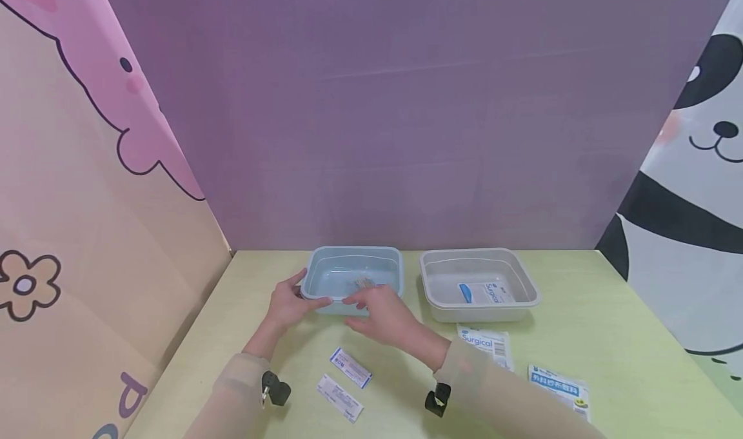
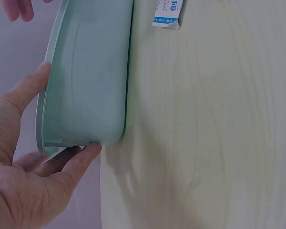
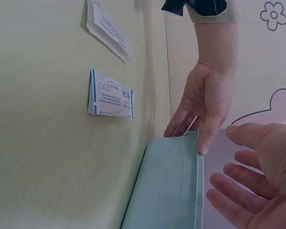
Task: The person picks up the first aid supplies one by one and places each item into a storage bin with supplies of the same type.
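Observation:
My left hand (image 1: 288,307) holds the light blue plastic basin (image 1: 353,253) at its front left corner, thumb on the rim and fingers against the end wall. Over the basin's front right edge is my right hand (image 1: 384,316), its fingers loosely bent and apart. In the right wrist view nothing lies between the thumb and fingers of that right hand (image 3: 264,176). A small pale item (image 1: 364,283) shows inside the basin beyond the right hand, which partly hides it. In front of the basin, two small white packets with blue print, one nearer (image 1: 340,398) and one farther (image 1: 351,367), lie on the table.
To the right stands a beige-white basin (image 1: 478,312) with a packet marked "Surgical" (image 1: 486,292) inside. Another "Surgical" packet (image 1: 484,345) and a blue-and-white packet (image 1: 559,390) lie before it. A purple panel (image 1: 371,117) rises behind the table (image 1: 586,316).

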A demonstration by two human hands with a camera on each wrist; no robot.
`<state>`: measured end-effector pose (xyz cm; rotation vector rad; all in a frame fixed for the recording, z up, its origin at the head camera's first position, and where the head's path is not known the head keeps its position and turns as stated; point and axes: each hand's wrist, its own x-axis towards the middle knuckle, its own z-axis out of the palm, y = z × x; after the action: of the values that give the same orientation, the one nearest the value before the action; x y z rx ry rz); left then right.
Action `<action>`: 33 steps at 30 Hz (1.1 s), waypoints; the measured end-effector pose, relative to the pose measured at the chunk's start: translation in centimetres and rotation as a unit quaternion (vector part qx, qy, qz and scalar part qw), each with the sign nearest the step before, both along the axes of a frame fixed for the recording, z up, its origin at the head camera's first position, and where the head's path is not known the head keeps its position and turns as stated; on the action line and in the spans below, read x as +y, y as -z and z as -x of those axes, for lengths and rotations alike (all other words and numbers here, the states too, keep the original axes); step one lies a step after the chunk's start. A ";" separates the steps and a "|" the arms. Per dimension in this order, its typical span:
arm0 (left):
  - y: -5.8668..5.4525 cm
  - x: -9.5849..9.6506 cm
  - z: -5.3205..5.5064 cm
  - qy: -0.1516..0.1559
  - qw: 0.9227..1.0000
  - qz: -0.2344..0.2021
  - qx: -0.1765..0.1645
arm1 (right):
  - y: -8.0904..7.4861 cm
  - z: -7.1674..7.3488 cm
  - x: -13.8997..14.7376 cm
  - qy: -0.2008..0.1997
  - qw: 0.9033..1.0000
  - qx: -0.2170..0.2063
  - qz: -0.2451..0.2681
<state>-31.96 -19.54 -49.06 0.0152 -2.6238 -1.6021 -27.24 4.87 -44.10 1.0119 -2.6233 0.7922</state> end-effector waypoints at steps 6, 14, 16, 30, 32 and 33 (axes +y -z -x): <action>-0.1 0.1 0.1 0.003 1.000 -0.003 0.002 | 0.3 -0.2 0.0 0.000 1.000 -0.007 -0.005; -0.1 0.0 0.1 -0.002 1.000 -0.002 0.004 | 1.3 -0.6 -0.3 -0.006 1.000 -0.002 -0.027; -0.1 0.0 0.0 -0.002 1.000 -0.002 0.003 | 1.6 -0.7 -0.4 -0.005 1.000 -0.005 -0.030; -0.2 0.2 -0.4 -0.003 1.000 0.003 -0.004 | 2.8 -1.6 -0.6 -0.034 0.998 -0.039 -0.032; -0.3 0.1 -0.3 -0.003 1.000 0.006 -0.004 | 3.0 -1.7 -0.7 -0.036 0.998 -0.047 -0.034; -0.3 0.1 -0.3 -0.004 1.000 0.007 -0.004 | 3.1 -1.7 -0.7 -0.036 0.998 -0.049 -0.036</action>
<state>-31.63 -19.41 -48.79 0.0307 -2.6385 -1.5836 -25.53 4.20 -47.19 1.1199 -2.7294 0.7864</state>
